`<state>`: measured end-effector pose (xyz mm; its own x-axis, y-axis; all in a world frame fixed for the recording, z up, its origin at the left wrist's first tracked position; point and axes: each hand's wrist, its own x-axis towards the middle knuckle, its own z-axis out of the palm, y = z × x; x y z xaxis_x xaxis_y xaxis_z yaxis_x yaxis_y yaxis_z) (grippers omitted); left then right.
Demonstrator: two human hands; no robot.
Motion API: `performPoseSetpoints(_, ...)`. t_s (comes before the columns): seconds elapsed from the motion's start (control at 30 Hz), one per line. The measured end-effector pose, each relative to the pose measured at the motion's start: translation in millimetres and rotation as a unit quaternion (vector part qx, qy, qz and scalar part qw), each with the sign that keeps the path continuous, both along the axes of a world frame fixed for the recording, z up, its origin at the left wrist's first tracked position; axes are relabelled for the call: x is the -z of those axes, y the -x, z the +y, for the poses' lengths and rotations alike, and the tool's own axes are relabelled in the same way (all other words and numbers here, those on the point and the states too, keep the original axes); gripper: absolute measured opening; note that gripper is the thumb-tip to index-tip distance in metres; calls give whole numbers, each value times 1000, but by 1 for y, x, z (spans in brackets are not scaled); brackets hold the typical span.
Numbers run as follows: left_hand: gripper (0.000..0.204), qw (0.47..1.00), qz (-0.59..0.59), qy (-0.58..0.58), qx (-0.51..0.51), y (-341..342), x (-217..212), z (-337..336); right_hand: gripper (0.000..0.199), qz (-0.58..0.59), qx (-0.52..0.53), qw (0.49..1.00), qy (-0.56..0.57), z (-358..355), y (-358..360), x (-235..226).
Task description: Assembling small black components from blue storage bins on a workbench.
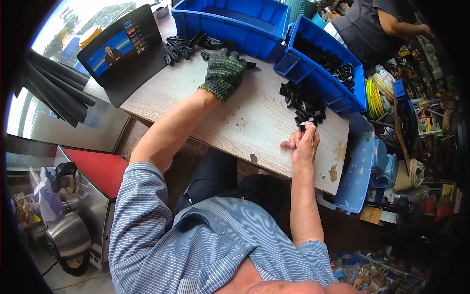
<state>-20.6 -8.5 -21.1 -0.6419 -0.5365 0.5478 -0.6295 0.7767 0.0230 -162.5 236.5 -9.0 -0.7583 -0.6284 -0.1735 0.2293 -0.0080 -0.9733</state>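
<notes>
My left hand [225, 74], in a green and black knitted glove, reaches to the far side of the worn white table. Its fingers curl over a black plastic part [250, 65], whose end sticks out on the right; most of the grip is hidden under the glove. To its left lies a loose group of similar black parts [180, 49]. My bare right hand [305, 141] pinches a small black plastic part [306, 125] between thumb and fingers. Just beyond it is a pile of black plastic parts [303, 102], touching or nearly touching the held one.
A blue bin [227, 23] stands at the table's back, and another blue bin [318, 73] holding many black parts sits at the right. A tablet [120, 46] showing video leans at the back left. Beyond the right edge are a light-blue tub [356, 169] and a person [364, 32].
</notes>
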Motion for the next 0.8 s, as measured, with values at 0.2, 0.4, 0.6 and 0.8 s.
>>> performPoseSetpoints(0.2, 27, 993, 22, -114, 8, -5, -6, 30, 23, -12, 5, 1000, 5, 0, 0, -2)
performPoseSetpoints(0.4, 23, 998, 12, -57, 35, 4, -14, 32, 29, 3, -5, 1000, 6, -1, -1, 4)
performPoseSetpoints(0.6, 23, 996, 33, -68, 53, 7, -3, 36, 35, 2, 32, 999, -12, 1, -4, 2)
performPoseSetpoints(0.8, 23, 986, 78, -129, 66, -8, 1, 51, 40, 21, -1, 1000, -2, 2, 3, 5)
